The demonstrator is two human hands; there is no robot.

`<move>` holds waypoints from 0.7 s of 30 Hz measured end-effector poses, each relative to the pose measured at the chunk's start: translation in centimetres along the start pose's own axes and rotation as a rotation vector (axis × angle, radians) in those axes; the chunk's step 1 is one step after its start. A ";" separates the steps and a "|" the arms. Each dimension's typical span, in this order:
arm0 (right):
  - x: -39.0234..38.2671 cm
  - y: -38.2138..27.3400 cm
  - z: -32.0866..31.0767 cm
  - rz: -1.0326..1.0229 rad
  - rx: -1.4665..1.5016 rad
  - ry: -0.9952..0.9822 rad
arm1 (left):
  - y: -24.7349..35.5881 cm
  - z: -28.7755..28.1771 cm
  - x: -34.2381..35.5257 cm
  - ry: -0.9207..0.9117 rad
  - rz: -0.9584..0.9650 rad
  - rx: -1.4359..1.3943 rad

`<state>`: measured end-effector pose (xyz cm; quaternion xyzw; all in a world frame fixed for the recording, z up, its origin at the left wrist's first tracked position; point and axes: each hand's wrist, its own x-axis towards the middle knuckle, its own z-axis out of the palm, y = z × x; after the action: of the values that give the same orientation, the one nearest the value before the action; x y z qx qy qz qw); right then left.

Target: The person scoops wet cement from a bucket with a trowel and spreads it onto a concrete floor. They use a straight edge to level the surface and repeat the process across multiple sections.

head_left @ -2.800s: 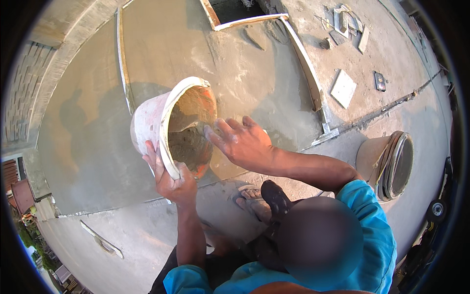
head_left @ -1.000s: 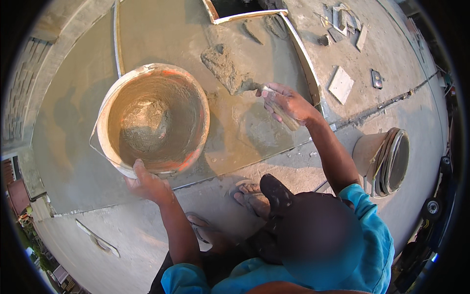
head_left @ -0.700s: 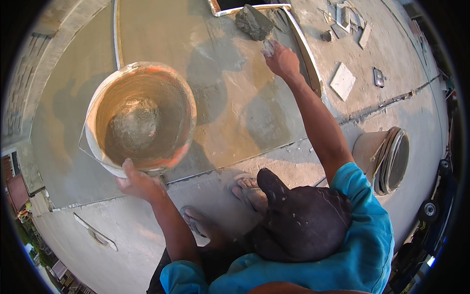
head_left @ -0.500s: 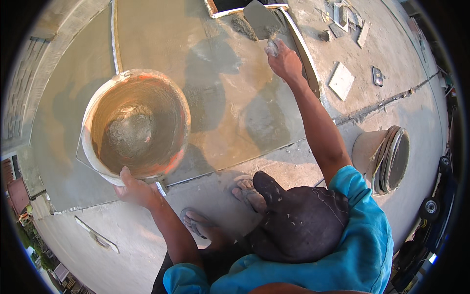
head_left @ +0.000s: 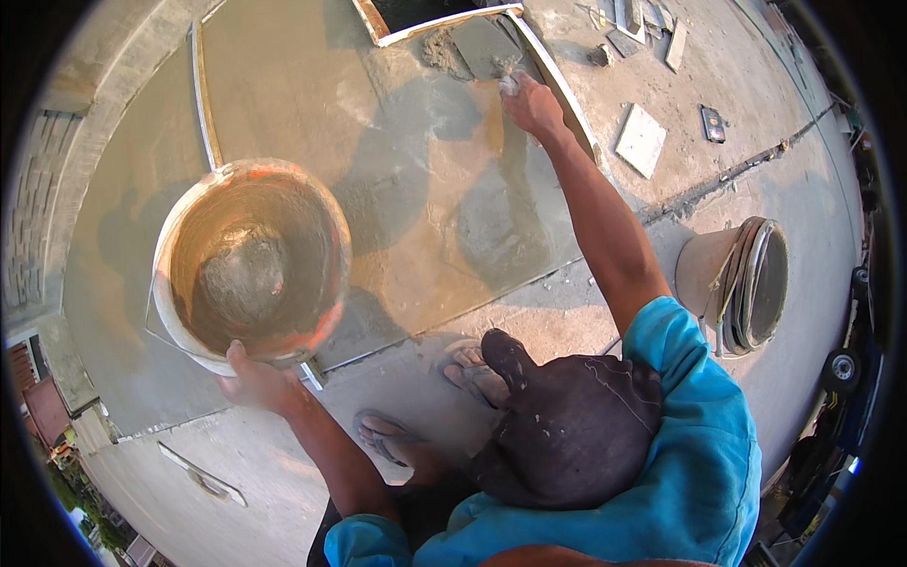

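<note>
My left hand (head_left: pixel 257 378) grips the near rim of a round bucket (head_left: pixel 333 213), thumb over the edge. The bucket is tilted so its mouth faces me; its inside is coated in grey cement, with traces of orange on the rim. My right hand (head_left: pixel 535 106) is stretched far forward, closed around the cement-smeared handle of a trowel. Its broad grey blade (head_left: pixel 486 47) lies at the wet cement surface (head_left: pixel 416 255), beside a small lump of mortar (head_left: pixel 442 51) and close to a framed opening (head_left: pixel 416 11).
A pale strip (head_left: pixel 202 94) crosses the cement at left. On the right are a second bucket (head_left: pixel 704 274) lying tilted, a white tile (head_left: pixel 641 140), a small dark box (head_left: pixel 713 124) and scattered offcuts (head_left: pixel 675 45). A thin bent piece (head_left: pixel 201 472) lies at lower left.
The whole view has shifted a little. My right hand reaches slightly farther forward, and the trowel blade looks flatter against the cement. My left hand keeps its hold on the bucket.
</note>
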<state>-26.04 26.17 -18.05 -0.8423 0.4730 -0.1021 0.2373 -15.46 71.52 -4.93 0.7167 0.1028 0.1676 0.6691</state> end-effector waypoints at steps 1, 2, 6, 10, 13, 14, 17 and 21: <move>-0.6 -0.2 0.4 -0.075 0.043 -0.020 | -0.1 0.0 0.2 -0.004 -0.003 -0.013; -1.4 -0.5 0.7 -0.145 0.084 -0.044 | -0.4 -0.2 0.2 -0.009 -0.010 -0.020; -1.0 -2.2 1.4 -0.112 0.054 -0.140 | -0.5 0.0 0.2 -0.018 -0.023 -0.027; 1.0 -0.1 1.8 -0.019 0.028 0.001 | -0.1 0.4 -0.1 -0.003 -0.015 -0.022; 2.5 2.4 1.8 0.004 0.053 0.051 | -1.0 -0.1 0.2 -0.029 -0.001 -0.038; 2.7 2.5 2.2 -0.005 0.073 0.044 | -1.1 -0.4 0.3 -0.018 0.006 -0.026; 1.6 1.1 -0.3 0.033 0.314 -0.242 | -1.1 -0.7 0.8 0.004 0.035 -0.016; 2.1 2.1 -0.3 0.167 0.401 -0.095 | -1.6 -0.7 1.0 -0.006 0.037 -0.043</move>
<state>-26.62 23.36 -18.94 -0.7399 0.4998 -0.1341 0.4298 -14.67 72.72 -6.39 0.7045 0.0837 0.1799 0.6814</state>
